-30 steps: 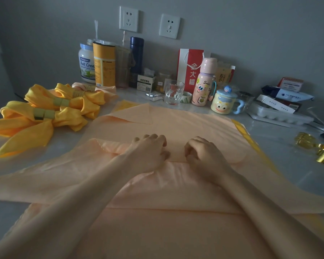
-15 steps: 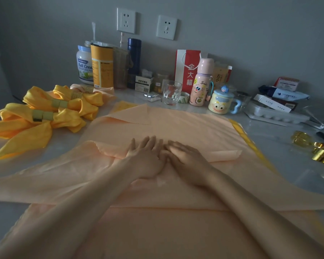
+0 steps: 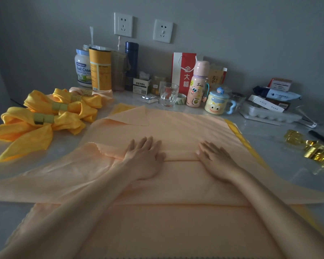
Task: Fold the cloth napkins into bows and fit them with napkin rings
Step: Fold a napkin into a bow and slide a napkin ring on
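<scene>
Your hands have parted. Half a second ago they lay side by side at the centre of the peach napkin (image 3: 176, 184). Now your left hand (image 3: 144, 157) and right hand (image 3: 215, 159) rest flat on it, well apart, fingers straight and slightly spread, gripping nothing. A second ago both were curled on the fold. Read this as the crease being pressed outward from the middle: the band fold is set but not yet gathered into a bow.

The napkin lies spread on the table (image 3: 288, 139) directly before you, folded into a long band with pointed ends at left and right. Its surface looks smooth, though the dim light may hide small wrinkles. The folded edge (image 3: 181, 160) runs between your hands. Finished yellow bows (image 3: 45, 118) lie at far left. The gold napkin rings (image 3: 314, 150) lie at far right, untouched.
</scene>
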